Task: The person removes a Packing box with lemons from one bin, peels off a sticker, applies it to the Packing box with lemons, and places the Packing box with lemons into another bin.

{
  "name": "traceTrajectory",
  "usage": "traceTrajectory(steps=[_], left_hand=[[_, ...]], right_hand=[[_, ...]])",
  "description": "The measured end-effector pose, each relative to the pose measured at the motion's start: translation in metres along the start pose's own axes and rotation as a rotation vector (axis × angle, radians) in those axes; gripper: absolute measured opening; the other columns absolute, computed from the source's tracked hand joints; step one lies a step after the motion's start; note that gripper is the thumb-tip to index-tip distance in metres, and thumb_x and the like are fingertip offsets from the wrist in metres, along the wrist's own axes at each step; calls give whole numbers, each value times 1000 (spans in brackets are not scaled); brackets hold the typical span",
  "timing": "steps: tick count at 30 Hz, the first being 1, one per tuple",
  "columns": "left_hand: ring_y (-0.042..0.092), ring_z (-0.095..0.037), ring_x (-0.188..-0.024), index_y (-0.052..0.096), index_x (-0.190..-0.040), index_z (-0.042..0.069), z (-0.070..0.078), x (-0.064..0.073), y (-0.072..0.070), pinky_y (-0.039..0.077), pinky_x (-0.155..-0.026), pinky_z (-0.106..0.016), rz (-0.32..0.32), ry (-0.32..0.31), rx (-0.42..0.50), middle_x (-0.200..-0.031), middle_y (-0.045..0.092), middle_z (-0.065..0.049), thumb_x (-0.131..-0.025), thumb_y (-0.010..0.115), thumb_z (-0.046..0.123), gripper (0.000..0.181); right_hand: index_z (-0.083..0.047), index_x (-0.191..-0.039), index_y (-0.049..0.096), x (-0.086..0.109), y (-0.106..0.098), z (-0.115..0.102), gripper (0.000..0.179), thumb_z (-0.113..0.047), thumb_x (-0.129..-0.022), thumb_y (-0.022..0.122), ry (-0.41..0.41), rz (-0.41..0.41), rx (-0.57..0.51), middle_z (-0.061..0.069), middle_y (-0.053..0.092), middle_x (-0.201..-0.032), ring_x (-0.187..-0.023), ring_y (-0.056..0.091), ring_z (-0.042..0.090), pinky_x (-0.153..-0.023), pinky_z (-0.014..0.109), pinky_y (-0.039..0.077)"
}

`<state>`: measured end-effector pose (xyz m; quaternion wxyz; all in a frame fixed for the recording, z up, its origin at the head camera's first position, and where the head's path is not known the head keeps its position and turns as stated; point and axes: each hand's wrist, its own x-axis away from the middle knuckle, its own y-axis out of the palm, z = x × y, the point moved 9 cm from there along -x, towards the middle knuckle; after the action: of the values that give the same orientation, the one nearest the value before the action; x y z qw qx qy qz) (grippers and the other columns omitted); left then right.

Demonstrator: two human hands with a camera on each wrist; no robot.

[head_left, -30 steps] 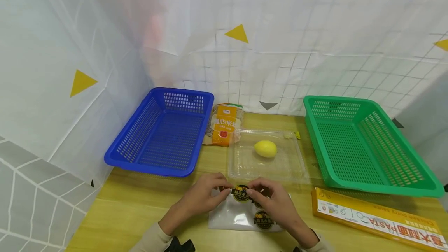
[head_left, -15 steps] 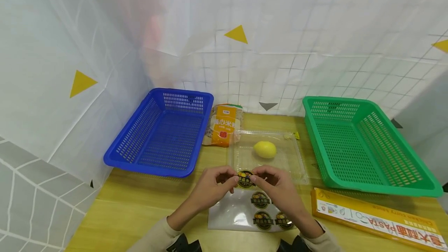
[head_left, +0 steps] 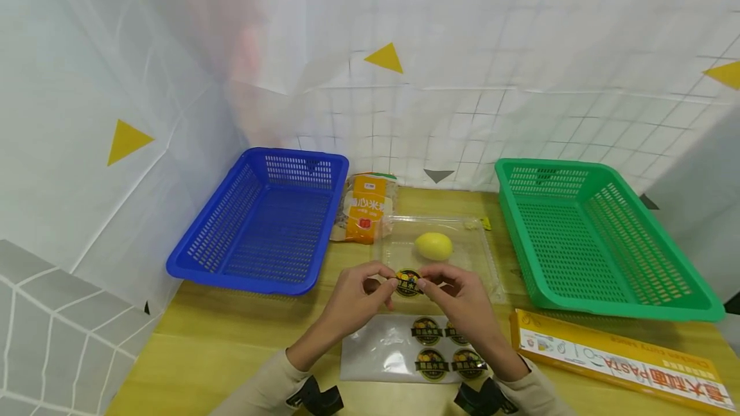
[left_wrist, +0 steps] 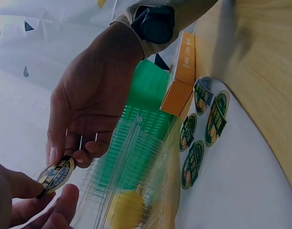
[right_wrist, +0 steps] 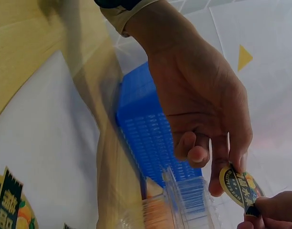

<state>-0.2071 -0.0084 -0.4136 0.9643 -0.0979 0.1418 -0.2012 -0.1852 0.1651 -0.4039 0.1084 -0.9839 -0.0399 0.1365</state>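
A round black-and-gold sticker [head_left: 408, 282] is stretched between both hands, above the near edge of a clear plastic container. My left hand [head_left: 360, 297] pinches its left end between thumb and forefinger; my right hand [head_left: 459, 297] pinches the right end the same way. Below the hands lies a white sticker sheet [head_left: 376, 355] with several more such stickers [head_left: 431, 363]. The clear container [head_left: 491, 275] has a yellow lemon [head_left: 434, 246] in it. In the right wrist view the sticker [right_wrist: 239, 186] hangs free of any surface, its ends covered by fingertips.
A blue basket [head_left: 266, 284] stands at the back left and a green basket [head_left: 624, 310] on the right. Between them, an orange-labelled food bag [head_left: 365, 207] lies by the container. A yellow pasta box [head_left: 618, 358] lies front right on the wooden table [head_left: 191, 345].
Both hands have lifted the sticker off the sheet and moved it forward towards the container. More stickers on the sheet are now uncovered. The lemon and baskets stay put.
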Motion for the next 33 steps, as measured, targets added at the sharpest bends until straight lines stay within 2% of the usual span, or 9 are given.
traceTrajectory(steps=[7, 13, 18, 23, 27, 28, 30, 32, 33], left_hand=[[64, -19, -49, 75, -101, 11, 1, -1, -6, 33, -43, -23, 6, -25, -48, -65, 71, -3, -101, 69, 14, 7], [61, -16, -47, 75, -100, 13, 4, -7, -6, 31, -42, -23, 9, -23, -65, -64, 70, -3, -102, 69, 19, 9], [60, -17, -48, 76, -102, 13, 12, -20, -3, 30, -43, -23, -4, 0, -87, -65, 69, 5, -104, 66, 19, 12], [55, -15, -48, 78, -104, 10, 20, -38, 1, 30, -44, -24, -27, 31, -129, -64, 68, 4, -104, 64, 19, 16], [56, -11, -53, 78, -102, 8, 23, -51, 6, 37, -48, -26, -27, 61, -193, -66, 67, 4, -105, 64, 19, 18], [57, -10, -55, 78, -101, 7, 24, -55, 7, 40, -51, -27, -26, 73, -215, -67, 67, 5, -105, 63, 18, 18], [57, -8, -57, 78, -99, 5, 25, -60, 10, 53, -76, -30, -22, 108, -267, -68, 66, 6, -105, 63, 16, 19], [56, -7, -59, 78, -97, 3, 25, -65, 13, 48, -102, -40, -14, 146, -320, -67, 63, 6, -104, 64, 13, 19], [55, -7, -60, 78, -96, 2, 25, -67, 14, 46, -105, -44, -7, 161, -345, -68, 62, 6, -104, 64, 12, 19]], right_hand=[[-3, -108, 77, -1, 4, 1, 12, -10, -98, 75, 77, 18, 8, 10, 70, -95, -86, 66, 23, -73, 31, 58], [-1, -111, 74, -4, 0, -3, 15, -8, -98, 73, 71, 29, -13, 13, 70, -90, -72, 65, 26, -64, 33, 57], [0, -107, 73, -12, -15, -6, 14, -10, -97, 75, 54, 101, -1, 15, 69, -88, -70, 64, 32, -60, 32, 54], [0, -102, 74, -21, -31, -7, 12, -11, -97, 76, 48, 161, 30, 17, 70, -89, -73, 63, 25, -62, 29, 52], [0, -100, 76, -31, -42, -8, 12, -11, -96, 77, 12, 182, 66, 16, 72, -89, -73, 64, 18, -61, 27, 51], [0, -100, 76, -34, -44, -7, 12, -11, -96, 77, 9, 185, 76, 15, 73, -90, -74, 65, 17, -60, 26, 50], [1, -101, 76, -37, -47, -5, 13, -11, -96, 77, 14, 185, 81, 16, 73, -91, -75, 65, 17, -61, 26, 50], [1, -102, 76, -40, -49, 0, 14, -12, -96, 77, 36, 183, 79, 16, 73, -91, -76, 65, 17, -61, 25, 50], [1, -103, 76, -40, -50, 3, 15, -12, -96, 77, 51, 180, 74, 16, 72, -91, -76, 65, 18, -62, 25, 50]])
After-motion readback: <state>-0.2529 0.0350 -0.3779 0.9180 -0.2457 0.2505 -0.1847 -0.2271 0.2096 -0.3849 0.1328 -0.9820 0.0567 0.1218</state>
